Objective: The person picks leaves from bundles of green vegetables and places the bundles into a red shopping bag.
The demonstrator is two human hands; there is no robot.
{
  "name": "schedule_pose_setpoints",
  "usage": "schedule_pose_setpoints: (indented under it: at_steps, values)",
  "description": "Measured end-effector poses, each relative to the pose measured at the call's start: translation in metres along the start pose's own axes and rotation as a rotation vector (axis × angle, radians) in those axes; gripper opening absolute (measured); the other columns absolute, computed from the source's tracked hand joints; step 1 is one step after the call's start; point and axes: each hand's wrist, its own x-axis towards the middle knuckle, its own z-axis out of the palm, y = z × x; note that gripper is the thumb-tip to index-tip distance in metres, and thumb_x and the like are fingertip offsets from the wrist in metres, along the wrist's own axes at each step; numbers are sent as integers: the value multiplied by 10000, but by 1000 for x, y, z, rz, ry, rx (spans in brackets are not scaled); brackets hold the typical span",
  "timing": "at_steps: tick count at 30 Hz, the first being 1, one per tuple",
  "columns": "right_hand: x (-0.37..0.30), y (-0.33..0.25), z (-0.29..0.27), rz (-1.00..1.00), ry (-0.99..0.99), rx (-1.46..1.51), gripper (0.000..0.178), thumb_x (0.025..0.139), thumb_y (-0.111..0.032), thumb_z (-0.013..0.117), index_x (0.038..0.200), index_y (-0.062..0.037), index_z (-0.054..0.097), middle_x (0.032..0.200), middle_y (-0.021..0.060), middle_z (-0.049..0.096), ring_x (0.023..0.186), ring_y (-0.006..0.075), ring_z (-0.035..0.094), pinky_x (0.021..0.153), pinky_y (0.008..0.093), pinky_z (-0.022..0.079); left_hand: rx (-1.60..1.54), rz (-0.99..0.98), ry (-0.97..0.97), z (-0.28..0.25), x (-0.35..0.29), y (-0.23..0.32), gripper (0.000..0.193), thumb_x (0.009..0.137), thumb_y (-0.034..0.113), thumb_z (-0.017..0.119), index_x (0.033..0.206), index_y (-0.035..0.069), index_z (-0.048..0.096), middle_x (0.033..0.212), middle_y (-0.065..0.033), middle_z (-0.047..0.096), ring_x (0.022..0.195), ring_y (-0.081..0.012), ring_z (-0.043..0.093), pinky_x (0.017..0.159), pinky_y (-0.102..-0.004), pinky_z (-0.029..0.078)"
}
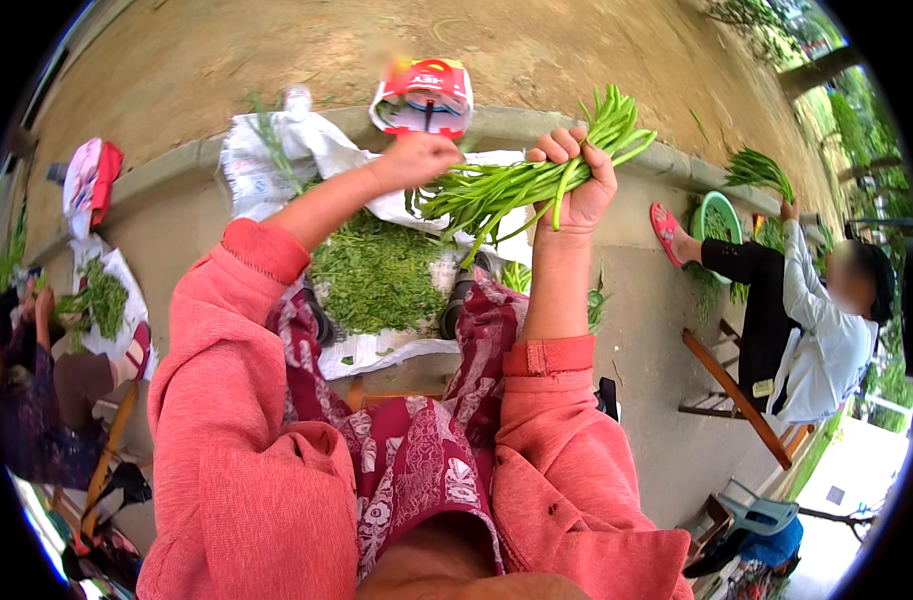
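My right hand (576,180) is wrapped round a bunch of long green vegetable stems (506,192), raised in front of me. One end of the bunch fans out above my fist, and the other spreads leftward and droops. Beside that left end is my left hand (416,160), its fingers closed and slightly blurred; what they hold, if anything, I cannot make out. Under my hands, a pile of chopped-looking green leaves (376,275) lies on a white woven sack (251,165) spread between my feet.
A red and white bag (424,95) stands beyond the sack by a concrete kerb (176,165). To the right, a seated person (826,335) lifts another green bunch (759,172) near a green basin (716,215). At left, another person handles greens (104,300).
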Motion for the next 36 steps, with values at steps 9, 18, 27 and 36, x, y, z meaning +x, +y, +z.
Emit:
schedule_pose_setpoints:
  at_steps: [9,18,27,36]
  values:
    - [-10,0,23,65,-155,-177,99,731,-131,511,782,-55,473,665,34,409,626,173,416,638,371,439,175,158,484,12,-109,96,169,778,52,512,892,-12,620,834,-151,619,756,-260,599,686,-349,469]
    - [2,30,30,120,41,-341,114,748,-118,511,726,-5,514,672,88,508,647,213,512,661,417,482,-453,-89,537,7,-104,28,204,857,124,555,989,-17,621,885,-82,651,789,-130,611,715,-243,482]
    - [3,90,36,307,-6,-436,134,749,-124,522,784,5,510,695,107,539,659,221,558,646,390,523,-1105,16,245,-12,-99,48,410,906,315,498,1162,-6,508,1049,-77,607,934,-139,593,821,-250,470]
    - [-10,131,50,436,-65,-476,202,736,-54,525,883,79,564,708,148,616,590,248,612,593,357,534,-1261,-19,243,-16,-116,59,562,840,422,587,1235,43,456,639,107,388,566,7,350,583,-137,328]
